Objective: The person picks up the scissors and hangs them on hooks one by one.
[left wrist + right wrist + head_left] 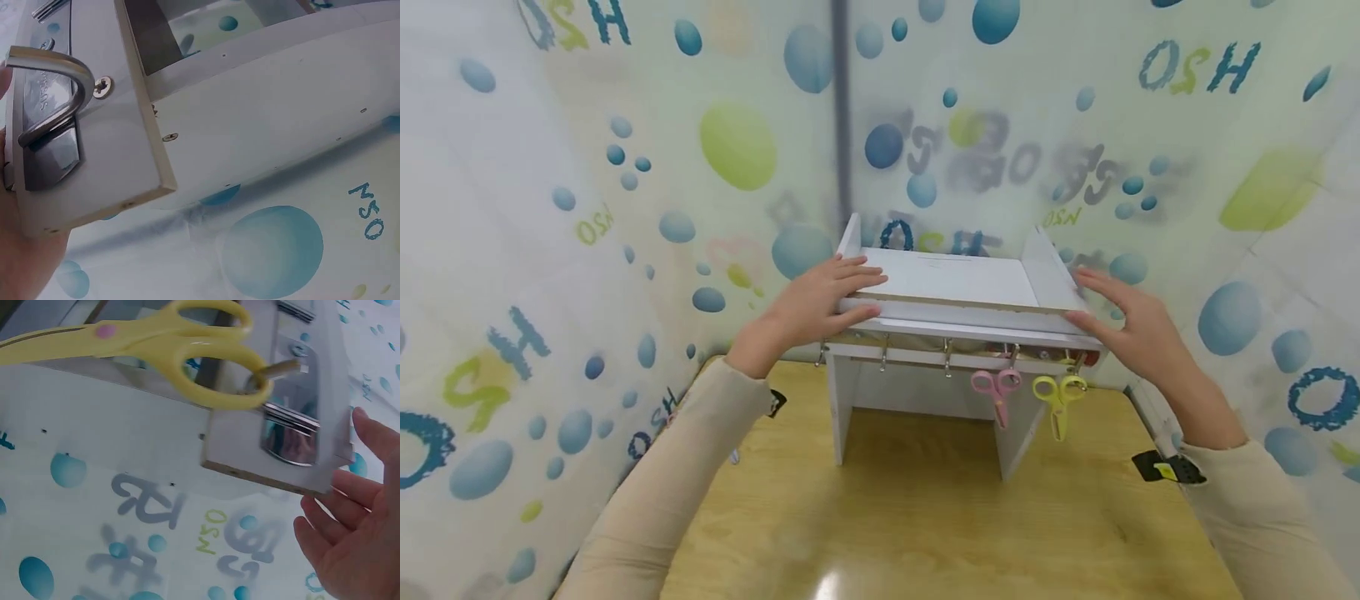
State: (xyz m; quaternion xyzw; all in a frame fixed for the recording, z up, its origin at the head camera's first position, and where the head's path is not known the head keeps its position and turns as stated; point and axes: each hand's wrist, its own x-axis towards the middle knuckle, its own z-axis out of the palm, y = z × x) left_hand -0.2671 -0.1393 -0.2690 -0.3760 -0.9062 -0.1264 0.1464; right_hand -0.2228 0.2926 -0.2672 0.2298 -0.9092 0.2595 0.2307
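Wooden table, bubble-print sheeting behind; white rack stood near back. Left hand laid flat on left end, ungripped; right hand relaxed at right end, contact unclear. Probably best steadied evenly, hung pink scissors and yellow scissors unjostled.
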